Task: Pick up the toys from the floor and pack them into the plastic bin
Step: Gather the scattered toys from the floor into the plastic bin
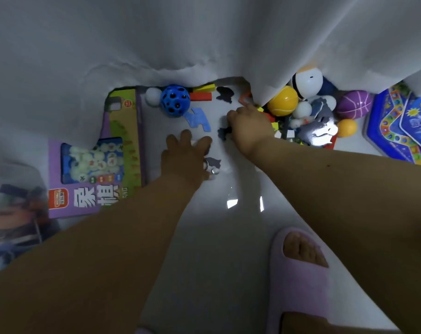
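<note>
Toys lie scattered on the white floor under a white curtain. My right hand reaches down onto a small dark flat figure and its fingers curl round it. My left hand lies low over the floor with fingers spread; another dark flat piece shows at its thumb side. Ahead are a blue holed ball, a blue foam piece, a white ball and red and yellow blocks. No bin is in view.
A purple chess game box lies at the left. At the right a pile holds a yellow ball, a white robot toy, a purple ball and a blue board game. My slippered foot stands near.
</note>
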Demonstrator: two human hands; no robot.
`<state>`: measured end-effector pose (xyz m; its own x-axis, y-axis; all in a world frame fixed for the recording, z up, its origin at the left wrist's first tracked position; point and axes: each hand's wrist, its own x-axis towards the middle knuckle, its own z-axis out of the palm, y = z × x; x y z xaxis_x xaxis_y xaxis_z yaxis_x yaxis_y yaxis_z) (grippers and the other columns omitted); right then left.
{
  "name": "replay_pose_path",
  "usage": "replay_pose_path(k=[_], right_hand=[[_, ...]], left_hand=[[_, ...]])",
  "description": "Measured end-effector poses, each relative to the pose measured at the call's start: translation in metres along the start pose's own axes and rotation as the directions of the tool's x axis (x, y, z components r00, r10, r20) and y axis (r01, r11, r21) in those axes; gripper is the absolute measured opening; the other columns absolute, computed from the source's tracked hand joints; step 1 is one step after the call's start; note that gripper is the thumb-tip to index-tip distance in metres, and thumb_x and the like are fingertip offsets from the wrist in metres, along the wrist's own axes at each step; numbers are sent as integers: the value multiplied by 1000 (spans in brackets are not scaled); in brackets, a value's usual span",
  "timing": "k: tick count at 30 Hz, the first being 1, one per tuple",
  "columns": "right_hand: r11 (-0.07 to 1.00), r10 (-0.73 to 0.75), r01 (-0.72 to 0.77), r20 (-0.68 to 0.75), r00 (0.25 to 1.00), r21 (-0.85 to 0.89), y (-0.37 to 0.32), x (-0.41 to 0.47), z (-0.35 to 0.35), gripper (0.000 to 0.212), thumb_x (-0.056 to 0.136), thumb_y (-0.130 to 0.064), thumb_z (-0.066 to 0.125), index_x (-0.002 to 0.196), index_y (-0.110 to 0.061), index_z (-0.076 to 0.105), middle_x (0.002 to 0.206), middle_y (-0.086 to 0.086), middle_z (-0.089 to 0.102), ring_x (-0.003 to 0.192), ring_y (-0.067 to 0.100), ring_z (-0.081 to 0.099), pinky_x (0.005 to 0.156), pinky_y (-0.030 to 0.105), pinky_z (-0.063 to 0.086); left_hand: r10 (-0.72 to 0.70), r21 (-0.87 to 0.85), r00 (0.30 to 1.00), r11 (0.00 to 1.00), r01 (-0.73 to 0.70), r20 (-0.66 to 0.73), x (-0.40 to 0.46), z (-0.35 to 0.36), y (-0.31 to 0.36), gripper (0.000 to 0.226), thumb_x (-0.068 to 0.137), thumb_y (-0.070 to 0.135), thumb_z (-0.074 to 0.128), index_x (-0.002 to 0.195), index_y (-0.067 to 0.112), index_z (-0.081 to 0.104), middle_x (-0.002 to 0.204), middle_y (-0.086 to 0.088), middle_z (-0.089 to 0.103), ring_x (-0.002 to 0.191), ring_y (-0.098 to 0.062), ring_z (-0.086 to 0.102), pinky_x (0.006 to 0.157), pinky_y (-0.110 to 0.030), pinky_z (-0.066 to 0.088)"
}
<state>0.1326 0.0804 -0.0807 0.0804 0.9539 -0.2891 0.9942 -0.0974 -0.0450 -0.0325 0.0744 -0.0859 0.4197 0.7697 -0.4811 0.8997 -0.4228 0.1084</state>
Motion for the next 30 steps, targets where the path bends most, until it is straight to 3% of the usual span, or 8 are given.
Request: replay_pose_path(k=[3,9,13,17,21,25,27,30], right_hand=[[1000,22,-22,51,998,-4,-8,-3,1,28,89,1,39,114,2,52,115,21,57,115,37,47,85,41,42],[999,27,-28,103,994,15,-21,-9,6,31,88,-2,47,119,2,50,120,21,54,115,35,46,90,38,42],[987,39,-58,125,991,153,-20,-10,6,29,86,-1,50,115,1,50,114,20,58,107,35,53,76,35,40],[819,181,-201,90,979,537,-8,-16,6,28,88,-3,50,114,-5,58,111,15,64,104,32,58,85,36,47],[642,319,-267,67,945,719,-4,-39,17,11,88,-4,49,93,-5,59,89,9,55,86,28,53,68,26,35],[405,521,-335,86,849,851,2,-53,23,3,91,-9,43,91,-11,41,85,13,51,76,25,47,66,35,36],[409,505,-311,71,860,858,3,-55,20,9,90,-5,39,94,-12,38,83,13,50,76,27,46,65,37,36],[509,405,-290,72,912,810,-9,-58,11,7,93,-8,39,95,-13,35,74,1,44,76,26,44,66,32,32]], left_hand=[[22,-53,1000,998,-23,-16,1,4,-1,59,80,46,68,128,28,38,129,-10,32,120,-40,30,86,-42,48],[-88,-80,996,993,87,-4,3,5,0,77,77,53,67,128,6,35,126,-15,39,119,-34,35,95,-34,34],[-99,-172,994,979,106,46,0,8,-2,68,79,53,66,122,4,44,123,-15,44,114,-31,41,91,-33,36],[-59,-234,997,970,67,41,-5,13,-2,47,88,45,59,115,7,55,120,-14,45,110,-30,42,85,-32,38],[-40,-252,999,967,40,5,-7,13,-3,38,92,37,57,111,4,56,114,-14,51,103,-29,49,74,-28,33],[-101,-514,991,857,44,-84,-7,12,-11,14,95,23,54,89,10,50,94,-13,59,70,-20,53,59,-27,37],[-156,-560,974,828,40,-162,-11,9,-16,16,96,22,50,88,9,49,84,-11,56,72,-24,52,60,-30,36],[-293,-664,930,744,76,-222,-21,5,-26,22,98,25,47,96,5,55,83,-9,57,76,-24,51,63,-29,33]])
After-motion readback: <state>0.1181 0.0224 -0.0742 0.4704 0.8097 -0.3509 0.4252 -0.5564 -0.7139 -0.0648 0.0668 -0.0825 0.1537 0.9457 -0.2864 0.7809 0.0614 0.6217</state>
